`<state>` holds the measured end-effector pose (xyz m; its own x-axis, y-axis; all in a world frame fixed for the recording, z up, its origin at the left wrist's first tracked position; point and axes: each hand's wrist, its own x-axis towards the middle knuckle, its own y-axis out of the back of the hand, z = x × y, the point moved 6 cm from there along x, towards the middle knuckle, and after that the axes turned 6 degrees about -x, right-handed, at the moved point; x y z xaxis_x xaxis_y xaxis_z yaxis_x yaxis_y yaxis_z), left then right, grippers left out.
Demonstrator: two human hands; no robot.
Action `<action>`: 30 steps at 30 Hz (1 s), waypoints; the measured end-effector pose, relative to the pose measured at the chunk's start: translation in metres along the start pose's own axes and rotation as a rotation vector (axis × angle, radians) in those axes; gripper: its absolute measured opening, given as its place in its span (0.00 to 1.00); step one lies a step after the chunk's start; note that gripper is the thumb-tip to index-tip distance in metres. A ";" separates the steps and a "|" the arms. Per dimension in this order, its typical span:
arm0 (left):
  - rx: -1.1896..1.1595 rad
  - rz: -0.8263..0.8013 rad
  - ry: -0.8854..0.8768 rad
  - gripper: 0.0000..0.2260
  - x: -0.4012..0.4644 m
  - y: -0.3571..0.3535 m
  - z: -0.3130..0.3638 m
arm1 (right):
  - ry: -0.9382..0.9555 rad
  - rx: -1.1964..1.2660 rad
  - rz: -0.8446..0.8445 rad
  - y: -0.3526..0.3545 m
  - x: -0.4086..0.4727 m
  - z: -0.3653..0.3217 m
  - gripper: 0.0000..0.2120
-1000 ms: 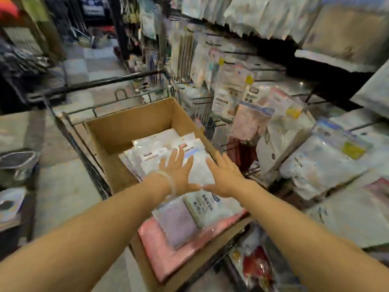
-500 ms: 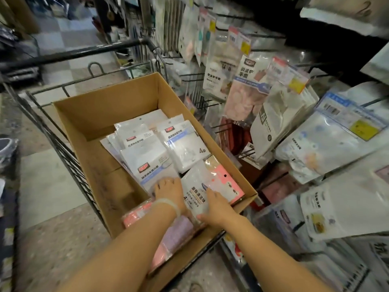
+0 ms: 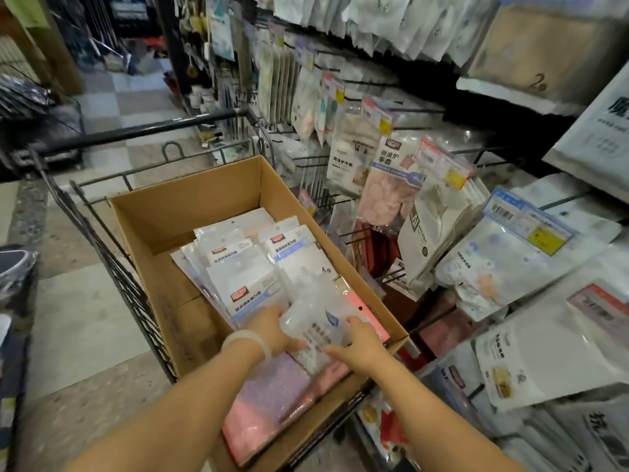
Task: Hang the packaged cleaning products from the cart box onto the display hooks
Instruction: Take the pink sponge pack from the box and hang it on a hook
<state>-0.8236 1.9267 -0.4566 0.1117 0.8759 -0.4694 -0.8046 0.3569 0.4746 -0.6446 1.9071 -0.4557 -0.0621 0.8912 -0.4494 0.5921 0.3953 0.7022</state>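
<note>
An open cardboard box (image 3: 177, 233) sits in a wire cart and holds several white packaged cleaning products (image 3: 245, 267), with pink and purple packs (image 3: 272, 393) at its near end. Both hands grip one clear pack with blue print (image 3: 316, 318), lifted a little above the others. My left hand (image 3: 272, 330) holds its left edge, a pale bangle on the wrist. My right hand (image 3: 360, 344) grips its right side from below. Display hooks (image 3: 418, 112) with hanging packs fill the rack to the right.
The black wire cart (image 3: 112, 264) has a handle bar (image 3: 136, 132) at its far end. Packed hanging goods (image 3: 425, 240) crowd the rack close to the box's right side. Tiled aisle floor (image 3: 78, 318) lies to the left, with dark stock at the far left.
Both hands went down from above the box onto the clear pack. They now hold it raised and tilted off the stack. The camera has tilted up toward the rack.
</note>
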 end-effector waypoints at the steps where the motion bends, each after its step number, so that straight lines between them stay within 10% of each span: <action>1: -0.125 0.007 -0.032 0.20 -0.003 0.011 0.010 | 0.007 0.059 0.055 0.012 -0.002 -0.002 0.34; 9: -0.485 0.141 -0.298 0.21 -0.033 0.104 0.134 | 0.436 0.592 0.395 0.127 -0.036 -0.094 0.47; 24: -0.641 0.199 -1.030 0.23 -0.158 0.169 0.396 | 0.793 0.101 1.021 0.385 -0.210 -0.214 0.49; 30: -0.414 0.185 -1.392 0.40 -0.221 0.166 0.484 | 0.733 -0.157 1.140 0.453 -0.290 -0.234 0.53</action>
<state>-0.6990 1.9496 0.0863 0.2585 0.5829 0.7703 -0.9493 0.3008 0.0910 -0.5463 1.8797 0.1225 -0.0423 0.6299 0.7755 0.5076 -0.6550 0.5597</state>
